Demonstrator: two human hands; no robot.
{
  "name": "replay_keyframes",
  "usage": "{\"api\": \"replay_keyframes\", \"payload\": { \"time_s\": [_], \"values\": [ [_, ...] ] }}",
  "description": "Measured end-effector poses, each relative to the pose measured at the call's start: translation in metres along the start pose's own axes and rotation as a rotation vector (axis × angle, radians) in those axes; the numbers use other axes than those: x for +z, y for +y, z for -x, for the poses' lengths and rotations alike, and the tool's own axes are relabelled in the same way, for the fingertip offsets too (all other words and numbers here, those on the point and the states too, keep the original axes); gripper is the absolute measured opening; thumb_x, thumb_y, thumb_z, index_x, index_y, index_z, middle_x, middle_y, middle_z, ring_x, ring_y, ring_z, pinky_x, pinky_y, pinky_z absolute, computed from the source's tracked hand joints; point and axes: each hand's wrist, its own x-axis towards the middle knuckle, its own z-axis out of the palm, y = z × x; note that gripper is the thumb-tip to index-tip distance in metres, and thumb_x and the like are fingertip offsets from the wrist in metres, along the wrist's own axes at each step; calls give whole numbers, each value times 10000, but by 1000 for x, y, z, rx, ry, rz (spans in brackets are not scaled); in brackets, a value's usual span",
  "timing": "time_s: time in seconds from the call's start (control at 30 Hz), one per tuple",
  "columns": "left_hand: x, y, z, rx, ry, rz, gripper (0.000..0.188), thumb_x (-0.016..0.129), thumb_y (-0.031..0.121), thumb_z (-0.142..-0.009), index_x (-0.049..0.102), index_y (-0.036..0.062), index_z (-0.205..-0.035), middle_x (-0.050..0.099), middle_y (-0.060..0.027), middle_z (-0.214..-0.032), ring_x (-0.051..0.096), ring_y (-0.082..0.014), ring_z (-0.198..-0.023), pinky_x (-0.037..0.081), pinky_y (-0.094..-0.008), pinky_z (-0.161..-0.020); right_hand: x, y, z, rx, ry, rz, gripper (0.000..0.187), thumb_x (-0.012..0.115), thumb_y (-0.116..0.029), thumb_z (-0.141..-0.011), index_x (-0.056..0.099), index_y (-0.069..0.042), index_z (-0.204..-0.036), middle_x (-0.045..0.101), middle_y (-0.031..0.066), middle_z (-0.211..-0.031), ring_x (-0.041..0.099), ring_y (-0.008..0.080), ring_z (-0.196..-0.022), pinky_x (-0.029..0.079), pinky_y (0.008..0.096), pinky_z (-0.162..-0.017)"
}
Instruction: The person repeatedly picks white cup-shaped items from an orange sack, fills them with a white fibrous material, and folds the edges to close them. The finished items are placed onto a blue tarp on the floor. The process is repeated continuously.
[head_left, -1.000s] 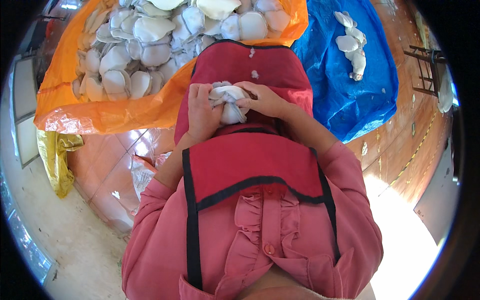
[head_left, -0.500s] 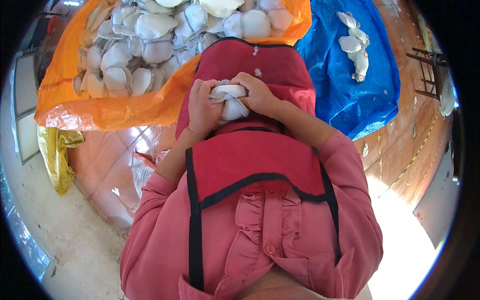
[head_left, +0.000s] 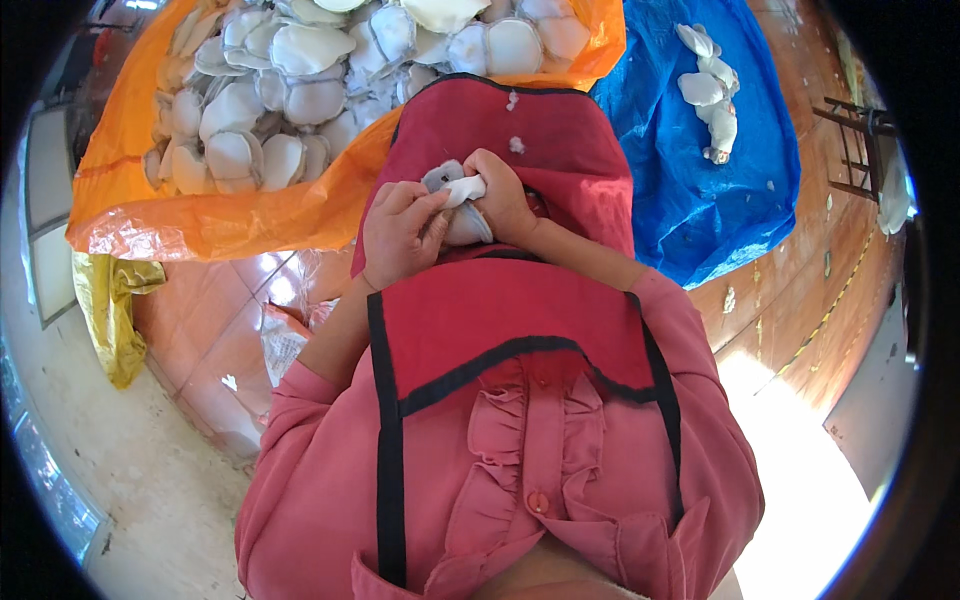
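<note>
Over my lap I hold a small white-and-grey plush fabric piece (head_left: 468, 228) with both hands. The fingers of my left hand (head_left: 396, 232) pinch a white fold of it from the left. My right hand (head_left: 503, 200) is closed round its right side. A grey part with a small dark spot sticks up between the hands; much of the rest is hidden by my fingers. Beneath my hands lies a red apron (head_left: 560, 135) with black edging, and two bits of white fluff (head_left: 516, 145) rest on it.
Ahead on the left, an orange sheet sack (head_left: 210, 235) bears a heap of white-and-grey fabric pieces (head_left: 310, 50). On the right, several white plush pieces (head_left: 708, 88) lie on a blue sheet (head_left: 680, 215). A yellow bag (head_left: 118, 320) sits on the floor at left.
My hands have shifted and turned the plush piece, bringing its spotted grey part into view. The left fingers have moved from its upper rim to pinch the white fold.
</note>
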Motion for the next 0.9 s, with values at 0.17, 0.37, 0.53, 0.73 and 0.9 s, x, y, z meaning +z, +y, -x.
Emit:
{"api": "replay_keyframes", "payload": {
  "time_s": [0.17, 0.37, 0.53, 0.73, 0.9],
  "values": [
    [-5, -6, -2, 146, -118, -122, 255, 673, 67, -726, 674, 90, -981, 562, -74, -898, 564, -272, -827, 484, -362, -703, -3, 6, -4, -23, -58, -15, 234, 715, -152, -745, 524, -60, -842, 559, 147, -796, 557, 301, -740, 446, 373, -658],
    [4, -21, 1, 208, -87, -223, 136, 653, 119, -729, 649, 106, -864, 524, -82, -841, 545, -276, -785, 468, -374, -662, -56, -18, -21, 60, -513, -140, 277, 675, -158, -831, 597, -41, -1070, 587, 73, -1008, 557, 174, -927, 455, 290, -803],
    [12, -30, -13, 284, -46, -233, 73, 643, 105, -721, 576, 107, -751, 515, -88, -818, 527, -279, -753, 450, -389, -634, -62, -29, -37, 358, -654, -218, 292, 651, -210, -904, 625, -12, -1118, 628, 48, -952, 594, 126, -924, 480, 265, -809],
    [16, -24, -14, 146, 43, -138, 120, 634, 68, -717, 570, 68, -817, 532, -111, -830, 534, -312, -745, 454, -417, -658, -41, -27, -37, 212, -535, 167, 213, 714, -185, -777, 645, -30, -906, 655, 128, -840, 638, 268, -814, 510, 369, -737],
    [4, -10, -5, -11, 20, -52, 226, 638, 34, -735, 598, 21, -957, 577, -133, -897, 571, -356, -805, 482, -430, -726, -28, -17, -23, 109, -363, 130, 196, 707, -156, -743, 578, -40, -833, 613, 151, -813, 603, 323, -774, 477, 414, -680]
  ]
}}
